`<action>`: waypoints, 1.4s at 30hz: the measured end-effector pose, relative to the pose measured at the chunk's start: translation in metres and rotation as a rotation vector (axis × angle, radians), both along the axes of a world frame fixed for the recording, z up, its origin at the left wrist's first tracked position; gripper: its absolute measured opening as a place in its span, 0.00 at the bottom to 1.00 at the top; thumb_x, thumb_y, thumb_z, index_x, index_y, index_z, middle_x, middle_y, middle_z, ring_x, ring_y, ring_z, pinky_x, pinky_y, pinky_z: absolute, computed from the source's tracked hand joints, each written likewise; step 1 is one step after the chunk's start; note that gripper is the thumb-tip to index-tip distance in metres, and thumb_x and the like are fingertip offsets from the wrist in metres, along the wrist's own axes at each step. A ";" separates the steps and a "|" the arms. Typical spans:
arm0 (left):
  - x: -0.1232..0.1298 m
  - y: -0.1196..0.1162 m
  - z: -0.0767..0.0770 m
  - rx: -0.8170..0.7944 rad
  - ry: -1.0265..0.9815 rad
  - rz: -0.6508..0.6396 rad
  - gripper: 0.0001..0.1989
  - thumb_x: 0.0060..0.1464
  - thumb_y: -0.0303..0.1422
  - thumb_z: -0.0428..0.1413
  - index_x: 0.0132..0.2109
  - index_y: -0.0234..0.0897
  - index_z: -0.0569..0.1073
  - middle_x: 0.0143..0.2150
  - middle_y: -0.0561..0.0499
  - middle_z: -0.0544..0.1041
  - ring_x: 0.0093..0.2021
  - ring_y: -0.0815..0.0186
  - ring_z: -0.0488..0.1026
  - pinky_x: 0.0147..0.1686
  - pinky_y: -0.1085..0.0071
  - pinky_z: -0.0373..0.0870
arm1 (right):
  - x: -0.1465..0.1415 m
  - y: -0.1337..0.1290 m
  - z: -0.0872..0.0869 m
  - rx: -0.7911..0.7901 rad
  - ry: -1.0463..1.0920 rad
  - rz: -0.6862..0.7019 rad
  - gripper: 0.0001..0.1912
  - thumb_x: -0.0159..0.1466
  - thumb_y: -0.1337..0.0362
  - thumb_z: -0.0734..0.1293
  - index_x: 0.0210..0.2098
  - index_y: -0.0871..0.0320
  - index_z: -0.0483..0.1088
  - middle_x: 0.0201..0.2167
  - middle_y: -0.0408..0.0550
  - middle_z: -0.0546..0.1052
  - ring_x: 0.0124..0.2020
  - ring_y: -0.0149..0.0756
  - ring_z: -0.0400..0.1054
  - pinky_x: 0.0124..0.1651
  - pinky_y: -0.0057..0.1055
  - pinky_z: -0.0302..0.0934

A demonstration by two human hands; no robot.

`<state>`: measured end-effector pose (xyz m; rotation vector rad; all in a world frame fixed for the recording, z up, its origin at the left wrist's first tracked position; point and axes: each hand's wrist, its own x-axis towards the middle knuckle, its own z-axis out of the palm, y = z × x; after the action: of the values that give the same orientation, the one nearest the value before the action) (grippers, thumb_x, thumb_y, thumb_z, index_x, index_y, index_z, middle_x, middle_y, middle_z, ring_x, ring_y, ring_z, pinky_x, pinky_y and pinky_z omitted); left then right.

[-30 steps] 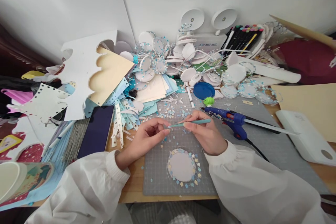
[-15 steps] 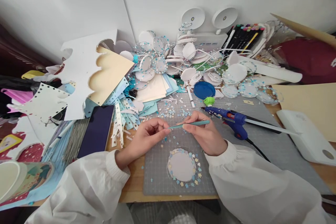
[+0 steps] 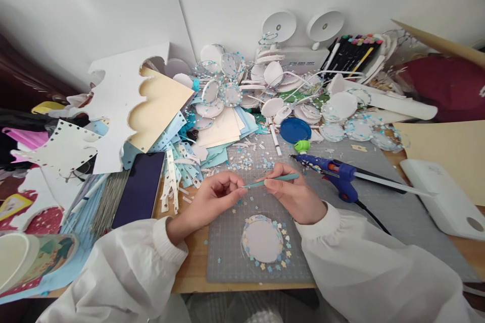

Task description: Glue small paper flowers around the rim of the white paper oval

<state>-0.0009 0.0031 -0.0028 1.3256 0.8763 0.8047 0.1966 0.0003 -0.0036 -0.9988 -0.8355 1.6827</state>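
Observation:
Teal tweezers (image 3: 282,178) are gripped in my right hand (image 3: 290,194), their tips pointing left. At those tips, the thumb and index finger of my left hand (image 3: 217,194) are pinched together; whatever lies between them is too small to make out. Below both hands, a round white disc (image 3: 262,239) lies flat on the grey cutting mat (image 3: 227,267). Small blue, cream and white star- or flower-shaped paper pieces (image 3: 283,263) ring its edge. More such tiny pieces (image 3: 246,161) are scattered on the mat beyond my hands.
A blue glue gun (image 3: 337,171) with a white stick lies to the right, its cord trailing forward. Behind are a blue lid (image 3: 295,130), a white marker (image 3: 275,139) and piled white discs (image 3: 273,73). A dark phone (image 3: 139,189) and a cup (image 3: 22,257) stand left.
The tweezers have tilted and shifted very slightly left in my right hand. My left hand stays pinched in nearly the same place; the disc has not moved.

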 end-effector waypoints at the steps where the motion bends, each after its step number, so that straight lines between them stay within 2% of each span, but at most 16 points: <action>1: 0.000 0.000 0.000 0.001 0.001 -0.001 0.13 0.53 0.40 0.59 0.33 0.33 0.69 0.21 0.59 0.58 0.21 0.75 0.54 0.22 0.78 0.54 | 0.000 0.000 0.000 -0.007 0.009 0.002 0.16 0.45 0.60 0.78 0.20 0.55 0.66 0.18 0.38 0.71 0.24 0.30 0.64 0.32 0.32 0.60; 8: -0.001 0.000 0.000 0.008 -0.003 -0.008 0.12 0.54 0.38 0.58 0.34 0.33 0.69 0.22 0.59 0.59 0.22 0.75 0.54 0.22 0.78 0.53 | 0.002 0.000 -0.003 -0.042 0.038 0.003 0.16 0.44 0.61 0.78 0.20 0.56 0.67 0.20 0.39 0.73 0.22 0.27 0.60 0.30 0.29 0.55; 14: -0.001 0.000 -0.001 0.009 0.005 -0.003 0.12 0.55 0.39 0.58 0.34 0.33 0.69 0.22 0.59 0.59 0.22 0.75 0.54 0.22 0.78 0.53 | 0.002 0.001 -0.004 -0.047 0.040 -0.008 0.16 0.45 0.61 0.78 0.20 0.55 0.66 0.18 0.38 0.70 0.22 0.28 0.59 0.29 0.30 0.55; 19: 0.000 0.001 0.000 0.021 0.002 0.006 0.12 0.55 0.39 0.58 0.34 0.33 0.69 0.22 0.58 0.59 0.22 0.75 0.54 0.22 0.78 0.53 | 0.001 0.001 -0.004 -0.067 0.035 -0.015 0.16 0.44 0.61 0.78 0.20 0.55 0.66 0.22 0.40 0.74 0.22 0.28 0.59 0.28 0.29 0.55; 23: 0.000 0.001 0.000 0.024 0.009 0.006 0.12 0.54 0.39 0.58 0.33 0.33 0.69 0.22 0.58 0.59 0.22 0.75 0.54 0.22 0.78 0.53 | 0.002 0.001 -0.004 -0.061 0.023 -0.016 0.16 0.44 0.61 0.78 0.20 0.55 0.65 0.19 0.39 0.71 0.22 0.29 0.60 0.27 0.30 0.55; 29: 0.000 0.000 -0.002 0.043 0.048 -0.026 0.11 0.54 0.38 0.59 0.32 0.33 0.70 0.20 0.58 0.59 0.21 0.75 0.55 0.22 0.77 0.53 | 0.006 0.003 0.002 -0.024 0.109 -0.078 0.18 0.44 0.61 0.78 0.22 0.55 0.64 0.17 0.36 0.67 0.19 0.26 0.55 0.25 0.28 0.52; 33: 0.000 0.000 0.003 0.064 0.082 0.007 0.12 0.55 0.38 0.58 0.31 0.32 0.72 0.23 0.55 0.66 0.24 0.73 0.60 0.24 0.76 0.56 | 0.007 0.001 0.005 0.077 -0.008 -0.114 0.16 0.47 0.60 0.77 0.22 0.55 0.65 0.22 0.39 0.72 0.23 0.29 0.62 0.28 0.30 0.56; 36: 0.000 0.000 0.006 0.096 0.120 0.014 0.13 0.55 0.39 0.57 0.30 0.32 0.75 0.27 0.49 0.73 0.28 0.69 0.66 0.27 0.74 0.62 | 0.007 -0.003 0.004 0.199 -0.124 -0.126 0.13 0.49 0.61 0.76 0.23 0.54 0.67 0.27 0.43 0.76 0.30 0.36 0.71 0.36 0.35 0.62; 38: 0.000 0.001 0.006 0.107 0.132 0.015 0.13 0.54 0.39 0.58 0.30 0.31 0.77 0.28 0.47 0.76 0.28 0.68 0.68 0.28 0.74 0.63 | 0.007 -0.005 0.002 0.299 -0.206 -0.148 0.11 0.51 0.62 0.75 0.24 0.54 0.69 0.28 0.44 0.77 0.35 0.40 0.73 0.40 0.38 0.64; 42: 0.000 0.000 0.004 0.127 0.137 0.017 0.12 0.53 0.38 0.59 0.32 0.32 0.80 0.28 0.47 0.77 0.27 0.68 0.69 0.26 0.74 0.63 | 0.006 -0.009 0.002 0.594 -0.463 -0.228 0.06 0.55 0.66 0.73 0.27 0.53 0.71 0.30 0.48 0.78 0.36 0.44 0.74 0.38 0.40 0.65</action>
<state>-0.0014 0.0031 0.0014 1.5011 0.9580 0.8001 0.2021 -0.0088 -0.0011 -1.0170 -1.3659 0.9224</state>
